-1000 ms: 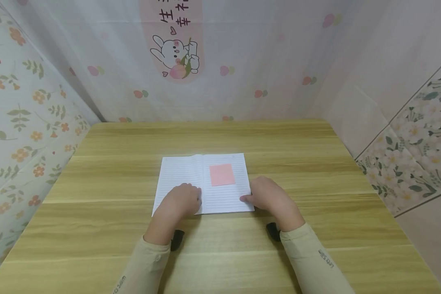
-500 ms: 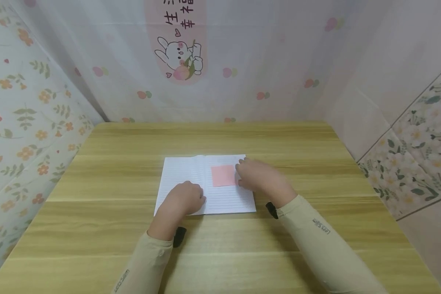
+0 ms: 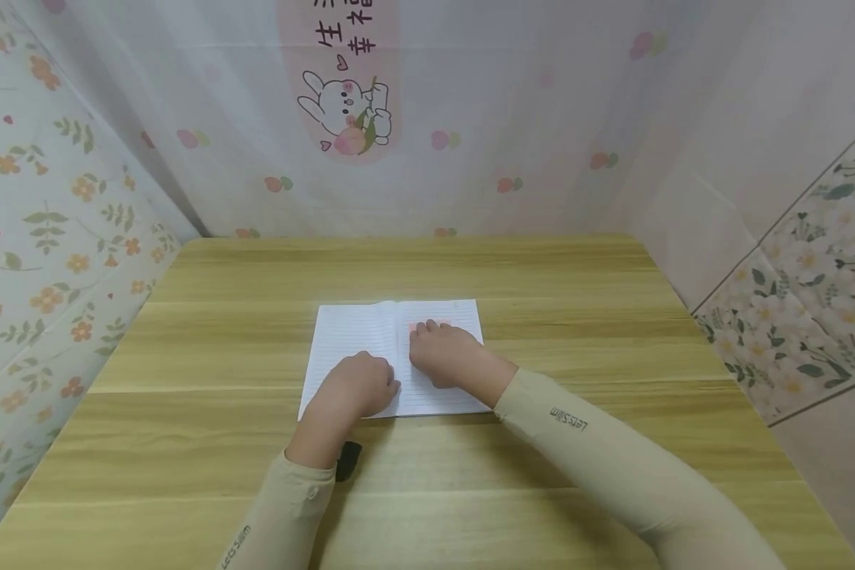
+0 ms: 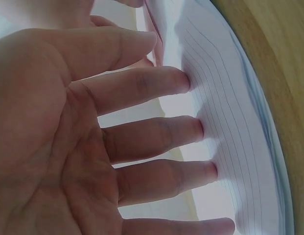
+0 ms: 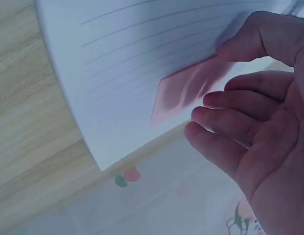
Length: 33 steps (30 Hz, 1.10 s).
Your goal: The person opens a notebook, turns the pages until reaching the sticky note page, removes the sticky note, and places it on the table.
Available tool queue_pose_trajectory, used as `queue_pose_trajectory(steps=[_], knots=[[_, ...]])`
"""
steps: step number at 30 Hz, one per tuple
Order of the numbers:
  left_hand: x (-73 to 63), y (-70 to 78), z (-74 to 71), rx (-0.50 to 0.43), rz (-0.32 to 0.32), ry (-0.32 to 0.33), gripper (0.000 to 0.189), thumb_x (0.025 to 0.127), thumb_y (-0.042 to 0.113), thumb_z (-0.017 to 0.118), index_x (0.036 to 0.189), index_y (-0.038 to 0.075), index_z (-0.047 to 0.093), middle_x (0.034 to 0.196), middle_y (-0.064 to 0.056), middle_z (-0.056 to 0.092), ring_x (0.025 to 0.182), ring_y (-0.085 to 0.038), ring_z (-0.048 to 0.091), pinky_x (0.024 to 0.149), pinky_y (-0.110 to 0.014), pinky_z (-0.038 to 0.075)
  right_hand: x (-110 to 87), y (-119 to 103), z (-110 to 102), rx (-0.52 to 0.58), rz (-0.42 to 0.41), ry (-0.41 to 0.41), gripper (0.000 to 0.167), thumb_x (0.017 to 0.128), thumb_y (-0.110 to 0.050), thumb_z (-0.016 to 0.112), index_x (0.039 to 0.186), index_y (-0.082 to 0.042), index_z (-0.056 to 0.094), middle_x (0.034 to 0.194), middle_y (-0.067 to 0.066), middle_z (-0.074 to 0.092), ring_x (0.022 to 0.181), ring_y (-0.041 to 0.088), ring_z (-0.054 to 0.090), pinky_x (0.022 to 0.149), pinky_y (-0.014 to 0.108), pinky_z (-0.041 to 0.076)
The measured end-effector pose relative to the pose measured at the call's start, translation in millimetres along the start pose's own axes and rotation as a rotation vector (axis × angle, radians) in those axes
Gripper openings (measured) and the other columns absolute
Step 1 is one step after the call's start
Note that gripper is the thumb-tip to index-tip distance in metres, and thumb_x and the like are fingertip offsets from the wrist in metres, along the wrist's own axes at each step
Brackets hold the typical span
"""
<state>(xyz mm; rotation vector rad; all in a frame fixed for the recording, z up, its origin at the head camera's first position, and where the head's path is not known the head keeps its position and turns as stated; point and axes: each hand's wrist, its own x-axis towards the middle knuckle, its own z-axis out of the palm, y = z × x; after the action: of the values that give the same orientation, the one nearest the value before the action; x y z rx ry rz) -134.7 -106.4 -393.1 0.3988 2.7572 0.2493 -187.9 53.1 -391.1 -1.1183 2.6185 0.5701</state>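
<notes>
An open lined notebook (image 3: 349,328) lies on the wooden table, its pages facing up. On its right page is a square pink sticky note (image 5: 183,90), mostly covered by my right hand (image 3: 445,354) in the head view. The right wrist view shows that hand's thumb (image 5: 240,46) right at the note's edge, the other fingers loosely extended over the note. My left hand (image 3: 359,385) rests on the lower left page near the fold. Its straight, spread fingers (image 4: 152,137) touch the paper with their tips in the left wrist view.
The wooden tabletop (image 3: 598,317) surrounds the notebook on all sides. Behind it hangs a pale curtain (image 3: 527,103) with a rabbit print, and a floral cloth (image 3: 64,261) hangs along the left side.
My right hand has moved from the notebook's lower right edge up and left, over the pink sticky note. The left hand stays on the left page.
</notes>
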Motion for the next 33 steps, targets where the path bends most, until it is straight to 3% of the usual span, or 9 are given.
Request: queue_pose_trajectory(steps=[8, 11, 13, 16, 20, 23, 25, 30, 33], knots=[[0.3, 0.2, 1.2, -0.003, 0.002, 0.027, 0.042, 0.104, 0.023, 0.062, 0.064, 0.009, 0.057, 0.065, -0.004, 0.048, 0.067, -0.02, 0.048, 0.067, -0.036, 0.045, 10.3, -3.3, 4.1, -0.102, -0.039, 0.031, 0.024, 0.106, -0.011, 0.06, 0.124, -0.008, 0.077, 0.134, 0.016, 0.074, 0.122, 0.028, 0.073, 0.101, 0.039, 0.062], [0.3, 0.2, 1.3, -0.004, 0.0, 0.026, 0.042, 0.104, 0.023, 0.062, 0.064, 0.009, 0.058, 0.065, -0.004, 0.048, 0.067, -0.02, 0.048, 0.066, -0.036, 0.045, 11.7, -4.1, 4.6, -0.128, -0.041, 0.043, 0.026, 0.107, -0.01, 0.059, 0.125, -0.008, 0.077, 0.136, 0.016, 0.074, 0.127, 0.03, 0.072, 0.104, 0.04, 0.061], [0.3, 0.2, 1.2, -0.003, -0.001, 0.023, 0.042, 0.104, 0.023, 0.062, 0.065, 0.009, 0.058, 0.065, -0.004, 0.05, 0.068, -0.02, 0.049, 0.067, -0.037, 0.046, 11.9, -4.5, 4.7, -0.141, -0.032, 0.049, 0.033, 0.108, -0.011, 0.056, 0.136, -0.003, 0.071, 0.141, 0.018, 0.07, 0.132, 0.032, 0.069, 0.105, 0.041, 0.06], [-0.2, 0.7, 0.5, 0.001, -0.002, 0.021, 0.04, 0.104, 0.023, 0.061, 0.067, 0.008, 0.059, 0.069, -0.007, 0.055, 0.07, -0.021, 0.051, 0.07, -0.039, 0.05, 12.3, -4.2, 6.1, -0.13, -0.016, 0.083, 0.038, 0.109, -0.012, 0.052, 0.143, 0.002, 0.064, 0.14, 0.017, 0.072, 0.125, 0.03, 0.073, 0.099, 0.042, 0.063], [-1.7, 1.4, 0.0, 0.002, -0.001, 0.019, 0.038, 0.104, 0.022, 0.061, 0.069, 0.007, 0.061, 0.072, -0.009, 0.059, 0.071, -0.023, 0.053, 0.073, -0.042, 0.053, 14.1, -1.5, 9.6, -0.102, -0.015, 0.125, 0.029, 0.108, -0.011, 0.054, 0.127, -0.002, 0.074, 0.135, 0.012, 0.075, 0.106, 0.026, 0.078, 0.086, 0.044, 0.066], [-2.7, 1.8, -0.8, 0.003, -0.003, 0.016, 0.038, 0.104, 0.022, 0.061, 0.069, 0.007, 0.06, 0.072, -0.009, 0.058, 0.071, -0.023, 0.052, 0.072, -0.042, 0.052, 15.0, 1.3, 11.5, -0.096, -0.031, 0.131, 0.023, 0.107, -0.01, 0.057, 0.111, -0.008, 0.079, 0.135, 0.008, 0.075, 0.1, 0.022, 0.078, 0.082, 0.041, 0.067], [-3.3, 2.1, -1.4, 0.002, -0.006, 0.017, 0.038, 0.104, 0.022, 0.061, 0.069, 0.007, 0.059, 0.071, -0.008, 0.056, 0.071, -0.023, 0.052, 0.072, -0.041, 0.052, 15.2, 3.5, 11.6, -0.095, -0.047, 0.126, 0.023, 0.108, -0.01, 0.056, 0.112, -0.008, 0.079, 0.136, 0.008, 0.075, 0.104, 0.021, 0.078, 0.084, 0.039, 0.066], [-4.0, 1.9, -1.9, 0.002, -0.003, 0.027, 0.039, 0.104, 0.021, 0.06, 0.068, 0.007, 0.058, 0.072, -0.01, 0.058, 0.071, -0.023, 0.052, 0.073, -0.042, 0.053, 15.7, 13.6, 11.4, 0.05, -0.041, 0.093, 0.026, 0.111, -0.012, 0.052, 0.123, -0.003, 0.073, 0.127, 0.012, 0.077, 0.105, 0.023, 0.077, 0.09, 0.039, 0.065], [-3.1, 1.2, -0.3, 0.006, 0.011, 0.03, 0.038, 0.104, 0.02, 0.06, 0.068, 0.007, 0.058, 0.073, -0.01, 0.06, 0.072, -0.023, 0.053, 0.074, -0.043, 0.053, 16.4, 27.7, 12.0, 0.283, -0.023, 0.114, 0.028, 0.111, -0.012, 0.049, 0.122, 0.001, 0.071, 0.11, 0.017, 0.078, 0.087, 0.022, 0.072, 0.088, 0.04, 0.063]])
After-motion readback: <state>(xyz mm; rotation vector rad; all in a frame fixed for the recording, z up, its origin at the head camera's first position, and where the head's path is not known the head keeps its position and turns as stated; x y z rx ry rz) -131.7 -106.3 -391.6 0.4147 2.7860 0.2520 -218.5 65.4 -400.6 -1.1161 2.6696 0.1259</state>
